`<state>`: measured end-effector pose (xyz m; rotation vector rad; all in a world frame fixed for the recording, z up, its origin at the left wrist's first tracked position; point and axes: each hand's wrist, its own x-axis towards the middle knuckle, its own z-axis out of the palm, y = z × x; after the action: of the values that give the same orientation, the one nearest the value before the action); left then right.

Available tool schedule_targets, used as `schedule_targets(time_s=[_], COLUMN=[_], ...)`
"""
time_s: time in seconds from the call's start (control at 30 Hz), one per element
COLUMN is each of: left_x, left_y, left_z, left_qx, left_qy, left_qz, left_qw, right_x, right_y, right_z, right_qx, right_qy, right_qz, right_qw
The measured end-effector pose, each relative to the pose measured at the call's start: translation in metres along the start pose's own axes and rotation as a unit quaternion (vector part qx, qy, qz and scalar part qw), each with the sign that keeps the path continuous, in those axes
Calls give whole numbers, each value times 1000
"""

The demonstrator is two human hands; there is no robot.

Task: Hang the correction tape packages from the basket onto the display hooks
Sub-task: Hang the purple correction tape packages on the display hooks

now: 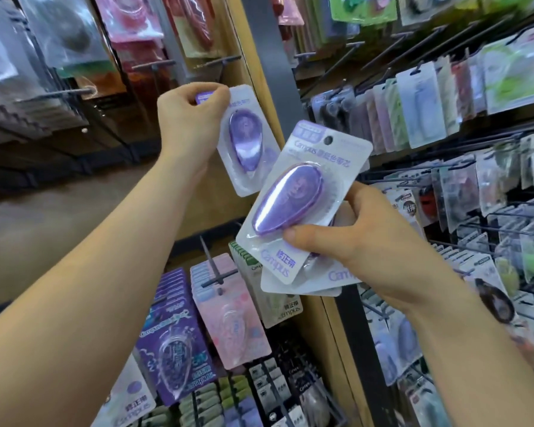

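The left grip (191,118) pinches one purple package (248,143) by its top; the right grip (364,241) clasps a fanned stack (296,195) just beside.

Head-worn wide view, close, facing hook display (253,75)

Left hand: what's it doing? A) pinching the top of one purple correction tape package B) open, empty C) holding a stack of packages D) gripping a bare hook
A: the left hand pinches the top of one purple correction tape package; the stack of packages is in the right hand.
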<state>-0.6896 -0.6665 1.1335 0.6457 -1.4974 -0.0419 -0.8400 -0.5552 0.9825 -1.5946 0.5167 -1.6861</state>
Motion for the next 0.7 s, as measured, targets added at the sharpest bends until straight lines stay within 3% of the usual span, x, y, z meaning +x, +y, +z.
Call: schedule_targets(time_s=[0.27,0.53,0.63,0.7], left_x=[11,2,-9,-14], left_y=[0,-18,-24,-30], left_z=[-2,1,-11,-25], left_qx=[-10,-100,-142,-107], left_qy=[-44,-59,-118,-162], left_qz=[-44,-181,-218,-208], left_qw=[998,977,958,958], right_x=[15,26,31,34], right_y=[11,14,16,16], right_z=[2,7,8,10], right_qx=[11,-6,-21,-34], right_qy=[-26,-44,-45,-51], right_qz=[3,0,-3,-9], right_qw=[1000,999,999,998])
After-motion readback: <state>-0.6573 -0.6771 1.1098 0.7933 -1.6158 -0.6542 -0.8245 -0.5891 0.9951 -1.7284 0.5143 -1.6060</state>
